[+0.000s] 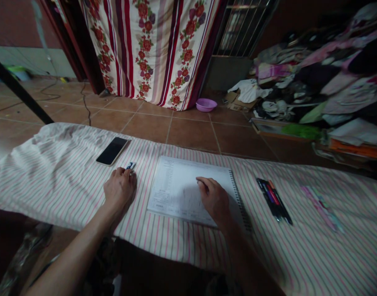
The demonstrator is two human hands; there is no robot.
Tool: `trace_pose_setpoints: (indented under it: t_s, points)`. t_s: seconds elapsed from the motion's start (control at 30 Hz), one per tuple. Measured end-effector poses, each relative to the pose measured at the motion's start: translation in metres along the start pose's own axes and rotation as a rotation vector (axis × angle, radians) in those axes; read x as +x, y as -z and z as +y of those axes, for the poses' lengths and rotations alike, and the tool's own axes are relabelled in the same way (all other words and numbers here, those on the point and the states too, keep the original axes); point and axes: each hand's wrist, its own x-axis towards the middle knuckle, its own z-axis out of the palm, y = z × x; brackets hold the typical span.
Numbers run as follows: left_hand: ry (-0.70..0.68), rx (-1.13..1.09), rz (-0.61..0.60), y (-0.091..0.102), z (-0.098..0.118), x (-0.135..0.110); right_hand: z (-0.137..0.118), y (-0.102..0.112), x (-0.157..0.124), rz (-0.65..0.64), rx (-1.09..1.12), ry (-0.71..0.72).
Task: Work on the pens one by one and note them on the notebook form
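My left hand (pixel 119 186) rests on the striped cloth, its fingers closed on a small white and dark-blue eraser (pixel 131 165). Part of the eraser is hidden by the fingertips. Just beyond that hand lies a phone (pixel 112 151) with a dark screen. My right hand (pixel 215 199) lies over a spiral-bound notebook (pixel 179 181), which is open to a white page with faint print along its left side. The right fingers are curled together, and a small dark tip shows by them; I cannot make out what they hold.
Several pens (pixel 273 199) lie right of the notebook, and pink and mint pens (pixel 322 207) farther right. The striped cloth (pixel 68 181) covers the table. Beyond are a floral curtain (pixel 154 53), a purple basin (pixel 206 105) and a clothes pile (pixel 315 78).
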Motion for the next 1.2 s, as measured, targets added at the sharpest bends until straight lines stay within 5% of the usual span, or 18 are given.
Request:
trace_pose_setpoints:
  t_s: [0.9,1.2]
  points:
    - [0.117,0.097,-0.213,0.005,0.009,0.011,-0.002,0.006,0.000,0.029,0.022,-0.012]
    - [0.111,-0.009,-0.069,0.009,0.025,0.010,-0.002,0.009,0.001,0.019,0.042,-0.023]
